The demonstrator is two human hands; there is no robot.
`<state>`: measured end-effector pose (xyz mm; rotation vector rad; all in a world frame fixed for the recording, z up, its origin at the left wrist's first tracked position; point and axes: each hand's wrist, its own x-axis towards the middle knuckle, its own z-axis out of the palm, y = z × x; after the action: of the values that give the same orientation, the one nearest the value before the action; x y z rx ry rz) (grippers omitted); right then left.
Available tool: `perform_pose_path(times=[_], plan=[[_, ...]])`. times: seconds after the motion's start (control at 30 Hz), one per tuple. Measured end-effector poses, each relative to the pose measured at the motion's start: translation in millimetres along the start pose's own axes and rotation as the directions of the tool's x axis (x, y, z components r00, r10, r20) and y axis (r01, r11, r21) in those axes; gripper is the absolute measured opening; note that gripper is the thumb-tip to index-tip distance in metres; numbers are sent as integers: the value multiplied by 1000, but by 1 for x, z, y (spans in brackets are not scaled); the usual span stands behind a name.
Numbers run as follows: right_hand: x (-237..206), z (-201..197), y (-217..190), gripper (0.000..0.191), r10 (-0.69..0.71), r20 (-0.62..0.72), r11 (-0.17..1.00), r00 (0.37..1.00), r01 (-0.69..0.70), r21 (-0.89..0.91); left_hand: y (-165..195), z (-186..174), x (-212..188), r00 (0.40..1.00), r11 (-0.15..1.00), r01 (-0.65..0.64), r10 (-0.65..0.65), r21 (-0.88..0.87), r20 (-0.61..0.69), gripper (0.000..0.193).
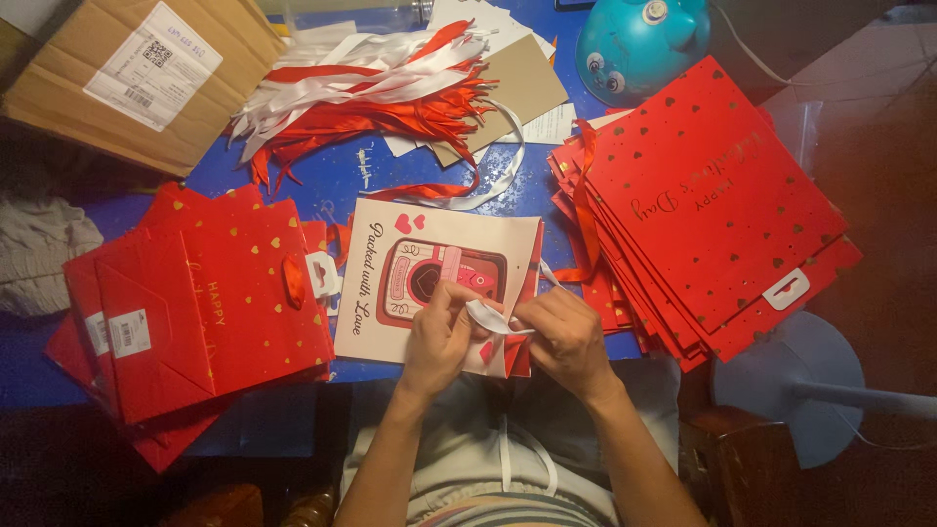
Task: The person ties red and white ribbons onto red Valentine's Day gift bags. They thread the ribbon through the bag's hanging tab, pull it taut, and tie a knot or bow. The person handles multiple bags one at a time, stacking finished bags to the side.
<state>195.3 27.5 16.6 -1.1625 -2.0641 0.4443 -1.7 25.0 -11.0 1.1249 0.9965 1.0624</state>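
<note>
A white gift bag [390, 293] with a red picture lies flat on the blue table [332, 181] just in front of me. My left hand [441, 332] and my right hand [566, 334] meet at its near right corner. Both pinch a white ribbon [490, 317] between them, right at the bag's edge. A red and a white ribbon [459, 190] trail from the bag's far edge toward the ribbon pile.
A pile of red and white ribbons [371, 88] lies at the back. Stacks of flat red gift bags sit left [205, 303] and right [712, 205]. A cardboard box [137, 68] is at the back left, a teal round device [634, 39] at the back right.
</note>
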Motion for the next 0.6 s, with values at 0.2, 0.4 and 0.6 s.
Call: perform_pose_path(times=[0.2, 0.4, 0.6], plan=[[0, 0, -1, 22, 12, 0, 1000, 1000, -12, -12, 18, 0, 3, 998, 976, -8, -4, 216, 57, 28], [0, 2, 0, 19, 18, -6, 1000, 1000, -19, -21, 17, 2, 2, 999, 955, 12, -23, 296, 33, 18], [0, 2, -1, 15, 4, -14, 1000, 1000, -4, -3, 0, 5, -1, 993, 976, 20, 6, 216, -118, 16]])
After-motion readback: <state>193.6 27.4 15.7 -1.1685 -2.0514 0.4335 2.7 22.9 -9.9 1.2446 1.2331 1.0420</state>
